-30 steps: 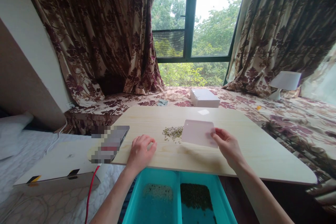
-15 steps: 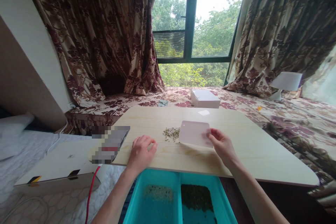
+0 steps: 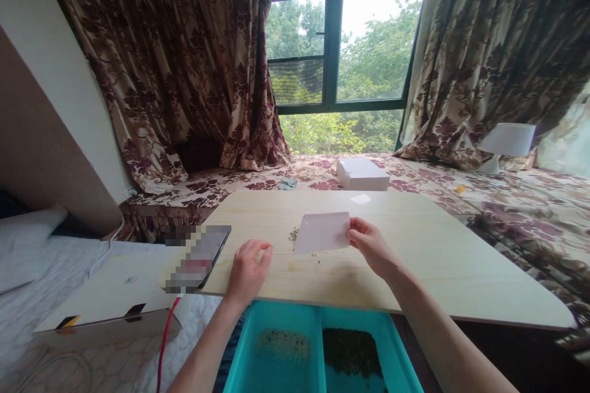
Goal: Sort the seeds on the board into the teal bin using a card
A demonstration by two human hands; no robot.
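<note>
My right hand [image 3: 371,245] pinches the right edge of a pale, translucent plastic scraper [image 3: 322,233], a flat rectangle held tilted just over the table. Small greenish-brown grains [image 3: 293,234] show at the scraper's left edge, and a few lie below it; the sheet hides the others. To the left, my left hand [image 3: 249,267] rests on the table near its front edge, fingers curled in toward the thumb, with nothing visible in them. Below the table edge sits a turquoise two-part bin [image 3: 321,350]. Its left compartment has pale grains [image 3: 283,344], the right one dark grains [image 3: 353,350].
On the light wooden table [image 3: 442,258] a phone-like device [image 3: 203,258], partly blurred out, lies at the left with a red cable [image 3: 166,338]. A small white paper [image 3: 360,199] lies farther back. Beyond stand a white box [image 3: 362,173] and a lamp [image 3: 507,141].
My right hand has moved the scraper left over the grains, covering most of the pile, and the sheet is tilted more steeply. My left hand stays at the same place on the table.
</note>
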